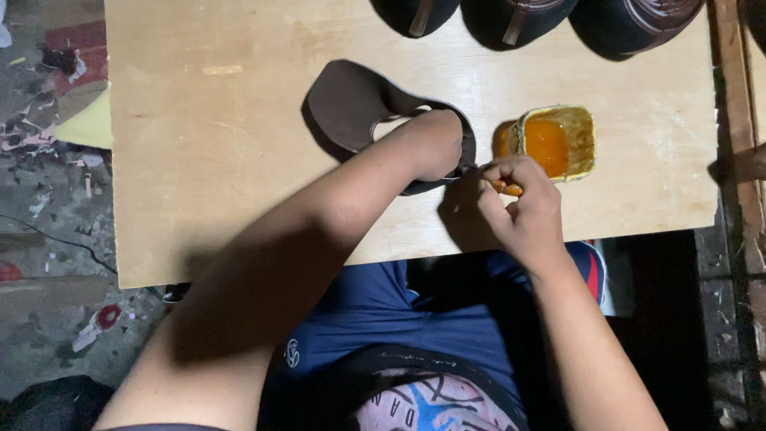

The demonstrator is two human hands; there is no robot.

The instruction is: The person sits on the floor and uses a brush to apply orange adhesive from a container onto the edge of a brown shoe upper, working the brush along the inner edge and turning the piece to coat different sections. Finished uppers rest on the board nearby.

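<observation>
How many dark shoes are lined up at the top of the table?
3. One shoe sits left, one in the middle, one right, all cut off by the picture's top edge. More may lie hidden beyond it.

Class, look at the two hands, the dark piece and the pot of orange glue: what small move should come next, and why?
Probably stroke the brush along the dark piece's near edge. The right hand holds the orange-tipped brush beside that edge, the left hand presses the piece onto the board, and the glue pot stands just behind.
</observation>
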